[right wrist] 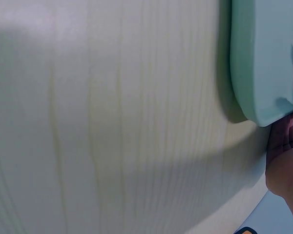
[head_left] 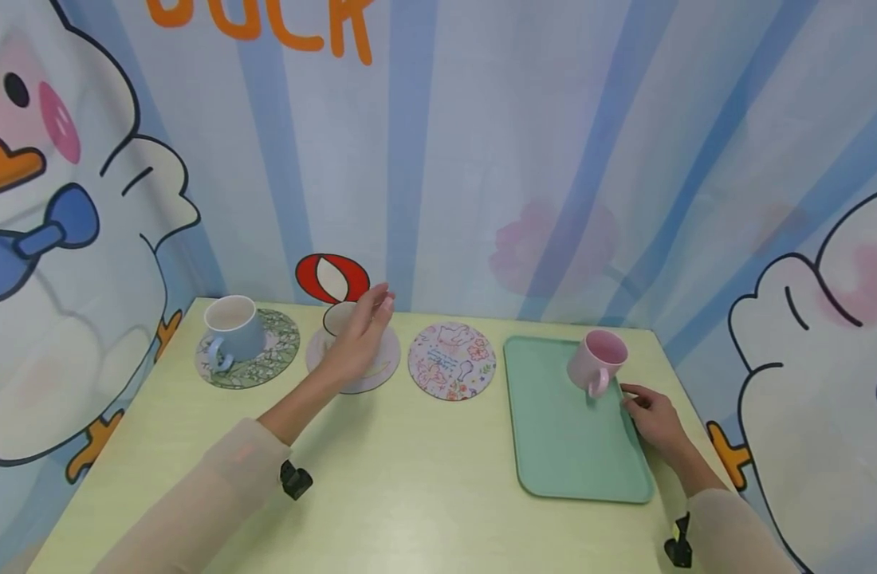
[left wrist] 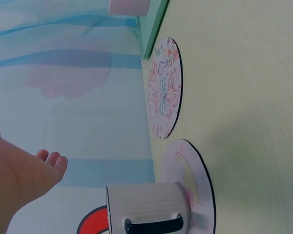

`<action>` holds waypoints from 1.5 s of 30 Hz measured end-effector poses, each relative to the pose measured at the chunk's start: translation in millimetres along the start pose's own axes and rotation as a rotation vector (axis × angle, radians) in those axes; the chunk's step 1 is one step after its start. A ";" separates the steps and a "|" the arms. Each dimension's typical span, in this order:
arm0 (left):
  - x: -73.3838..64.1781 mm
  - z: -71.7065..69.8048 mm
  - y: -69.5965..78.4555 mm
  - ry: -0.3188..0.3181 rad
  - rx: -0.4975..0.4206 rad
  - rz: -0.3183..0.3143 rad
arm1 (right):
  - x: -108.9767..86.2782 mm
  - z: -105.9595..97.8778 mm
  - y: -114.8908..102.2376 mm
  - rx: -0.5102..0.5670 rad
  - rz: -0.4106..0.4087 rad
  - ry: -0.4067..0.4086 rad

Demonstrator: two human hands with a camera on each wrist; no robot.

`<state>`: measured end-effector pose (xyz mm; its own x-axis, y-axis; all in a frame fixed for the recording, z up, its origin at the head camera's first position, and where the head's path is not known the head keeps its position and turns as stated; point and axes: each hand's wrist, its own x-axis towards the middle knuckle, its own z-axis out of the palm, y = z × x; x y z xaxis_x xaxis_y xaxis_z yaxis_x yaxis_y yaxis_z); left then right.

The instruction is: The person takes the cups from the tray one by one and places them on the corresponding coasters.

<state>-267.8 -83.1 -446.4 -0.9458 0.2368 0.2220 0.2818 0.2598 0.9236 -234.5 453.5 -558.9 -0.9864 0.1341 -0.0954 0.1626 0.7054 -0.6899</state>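
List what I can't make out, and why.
Head view: the white mug, handle hidden behind the left hand; what the flowered coaster says, too small.
Left wrist view: part of the pink mug, past the top edge.
Right wrist view: part of the right hand, past the right edge.

Head view bright, even; my left hand [head_left: 355, 343] and forearm [head_left: 302, 408] softly shadow the table [head_left: 438, 478]; wrist views dimmer, bluish.
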 end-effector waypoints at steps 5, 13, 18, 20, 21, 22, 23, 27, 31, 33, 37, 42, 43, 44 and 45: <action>1.5 5.0 3.5 -0.012 0.004 -0.005 | -0.3 1.3 1.5 0.005 0.007 -0.004; 4.6 11.8 5.3 -0.040 -0.015 0.009 | 0.9 1.8 2.2 0.018 0.011 0.001; 6.7 19.3 5.6 -0.065 -0.021 -0.004 | 0.4 0.2 0.7 0.020 0.013 0.003; 7.3 22.7 5.6 -0.076 -0.029 -0.015 | -0.3 -0.1 0.0 0.019 0.013 0.001; 7.6 24.4 5.4 -0.081 -0.029 -0.019 | -0.8 -0.3 -0.4 0.018 0.013 -0.001; 7.8 25.9 5.5 -0.085 -0.027 -0.023 | -1.4 -0.2 -0.9 0.020 0.013 -0.003; 8.0 27.4 5.5 -0.086 -0.026 -0.024 | -1.8 -0.3 -1.2 0.019 0.010 -0.005; 9.6 31.6 4.3 -0.098 -0.042 -0.014 | -2.4 -1.0 -2.2 0.017 0.004 -0.010; 13.0 35.8 2.4 -0.111 -0.070 -0.008 | -1.3 -1.4 -1.3 0.014 0.001 -0.010; 15.0 38.6 2.7 -0.117 -0.086 -0.006 | -0.1 -1.0 -0.2 0.013 0.002 -0.005; 18.6 45.4 3.0 -0.128 -0.100 -0.009 | 1.1 -0.4 0.4 0.013 0.007 0.000; 22.1 54.9 5.2 -0.148 -0.126 0.000 | 0.4 -0.6 -0.2 0.015 0.009 -0.007; 22.8 56.8 5.5 -0.150 -0.130 0.006 | 0.1 -0.7 -0.5 0.014 0.009 -0.006; 23.6 58.7 6.1 -0.153 -0.134 0.011 | -0.1 -0.7 -0.8 0.013 0.009 -0.006; 24.3 60.5 6.4 -0.156 -0.133 0.017 | -0.4 -0.5 -1.0 0.012 0.010 -0.005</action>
<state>-279.3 -19.0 -454.0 -0.9018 0.3851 0.1963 0.2638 0.1306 0.9557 -234.2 453.1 -557.8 -0.9848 0.1377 -0.1059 0.1723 0.6955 -0.6975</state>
